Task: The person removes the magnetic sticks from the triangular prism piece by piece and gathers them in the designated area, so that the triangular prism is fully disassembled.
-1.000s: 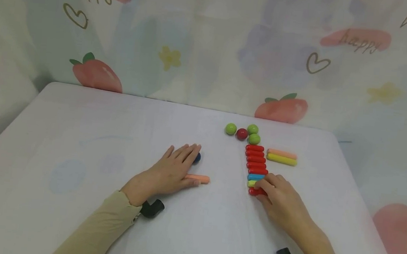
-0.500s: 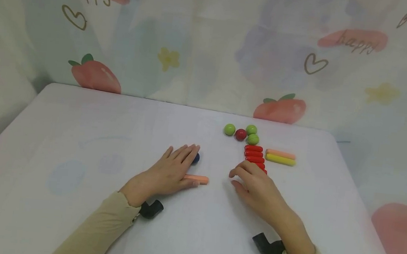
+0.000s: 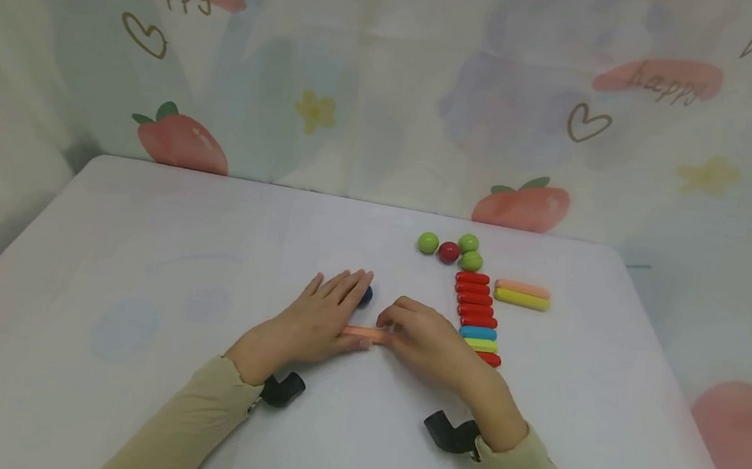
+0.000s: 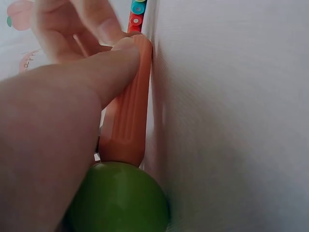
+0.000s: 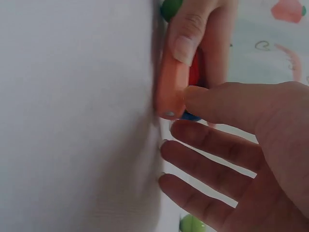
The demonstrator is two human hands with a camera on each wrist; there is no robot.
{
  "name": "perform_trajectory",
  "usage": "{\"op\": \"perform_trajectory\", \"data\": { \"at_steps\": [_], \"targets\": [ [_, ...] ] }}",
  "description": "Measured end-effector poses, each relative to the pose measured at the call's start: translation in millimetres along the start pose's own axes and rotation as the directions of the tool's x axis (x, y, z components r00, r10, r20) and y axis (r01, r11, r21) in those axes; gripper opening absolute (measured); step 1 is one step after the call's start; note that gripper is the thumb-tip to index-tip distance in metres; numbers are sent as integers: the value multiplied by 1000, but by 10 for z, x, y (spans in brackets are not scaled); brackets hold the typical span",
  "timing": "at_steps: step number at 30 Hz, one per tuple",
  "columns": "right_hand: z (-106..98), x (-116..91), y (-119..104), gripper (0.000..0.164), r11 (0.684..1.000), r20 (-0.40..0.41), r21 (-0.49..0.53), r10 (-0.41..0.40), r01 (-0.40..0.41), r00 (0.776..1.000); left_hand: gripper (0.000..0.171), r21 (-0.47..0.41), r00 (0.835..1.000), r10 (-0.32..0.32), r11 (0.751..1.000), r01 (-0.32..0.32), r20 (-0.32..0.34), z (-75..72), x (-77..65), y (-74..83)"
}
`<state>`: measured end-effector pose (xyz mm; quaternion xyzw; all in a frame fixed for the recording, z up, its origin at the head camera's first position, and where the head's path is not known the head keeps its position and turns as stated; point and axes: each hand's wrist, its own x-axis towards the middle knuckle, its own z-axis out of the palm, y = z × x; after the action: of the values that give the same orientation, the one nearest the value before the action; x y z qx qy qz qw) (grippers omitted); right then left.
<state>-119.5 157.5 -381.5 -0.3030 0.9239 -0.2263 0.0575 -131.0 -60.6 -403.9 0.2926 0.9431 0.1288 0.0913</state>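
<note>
In the head view an orange ribbed stick point(image 3: 366, 333) lies on the table between my two hands. My left hand point(image 3: 316, 323) rests palm down with straight fingers, its thumb pressing on the stick in the left wrist view. A dark blue ball point(image 3: 365, 296) peeks out beside its fingertips. A green ball point(image 4: 118, 198) sits under that hand at the stick's near end, and part of a red ball point(image 5: 194, 70) shows behind the stick. My right hand point(image 3: 429, 345) pinches the stick's right end between thumb and forefinger, though the forefinger's contact is partly hidden; its other fingers spread apart.
A row of red sticks point(image 3: 473, 300) with a blue stick point(image 3: 477, 333) and a yellow-green stick point(image 3: 481, 346) lies right of my right hand. Beyond are several balls, one a dark red ball point(image 3: 449, 252). A yellow stick point(image 3: 522, 300) and a peach stick point(image 3: 523, 288) lie farther right.
My right hand has let go of the near end of the stick row and moved left to the orange stick's end. My left hand has stayed in place.
</note>
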Motion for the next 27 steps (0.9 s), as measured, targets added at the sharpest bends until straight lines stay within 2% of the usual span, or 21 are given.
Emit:
{"op": "perform_trajectory", "data": {
  "at_steps": [13,23,27],
  "targets": [
    [99,32,-9,19,999,2,-7,-41,41,999,98,14,1000,0,1000,0,16,-33,-19,31],
    [28,-1,36,16,999,1,-42,-8,8,1000,93,39,998,58,997,-59,40,-36,-12,16],
    [21,-10,39,16,998,8,-59,-29,30,1000,93,37,997,63,997,-64,41,-36,-16,22]
  ]
}}
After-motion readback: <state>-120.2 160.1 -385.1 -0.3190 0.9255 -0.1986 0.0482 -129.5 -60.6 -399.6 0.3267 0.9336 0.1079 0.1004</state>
